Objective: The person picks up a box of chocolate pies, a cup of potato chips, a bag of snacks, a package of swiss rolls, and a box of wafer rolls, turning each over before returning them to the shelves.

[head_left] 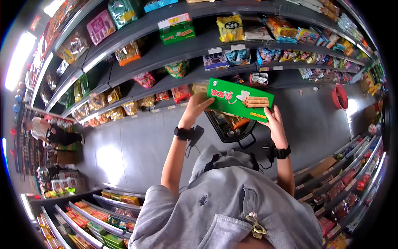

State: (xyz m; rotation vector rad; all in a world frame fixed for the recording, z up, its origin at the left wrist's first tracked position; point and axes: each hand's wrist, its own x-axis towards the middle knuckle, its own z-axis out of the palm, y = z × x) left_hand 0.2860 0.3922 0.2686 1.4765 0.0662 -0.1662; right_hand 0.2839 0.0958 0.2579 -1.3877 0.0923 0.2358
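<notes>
A green box of wafer rolls point(238, 99) is held up in front of me, its printed face toward the camera and slightly tilted. My left hand point(196, 107) grips its left end, thumb on the front. At the lower right corner my right hand point(273, 121) is closed on the box, with the thumb on the front. Beneath the box a black shopping basket point(244, 140) with packets inside stands on the floor, partly hidden. On the shelf ahead sits a similar green box point(177, 33).
Shelves of snack packets point(137, 58) curve across the front. More stocked racks point(344, 182) stand behind me on both sides. A red basket point(340, 97) is on the floor at the right. Another person point(52, 132) stands at the far left.
</notes>
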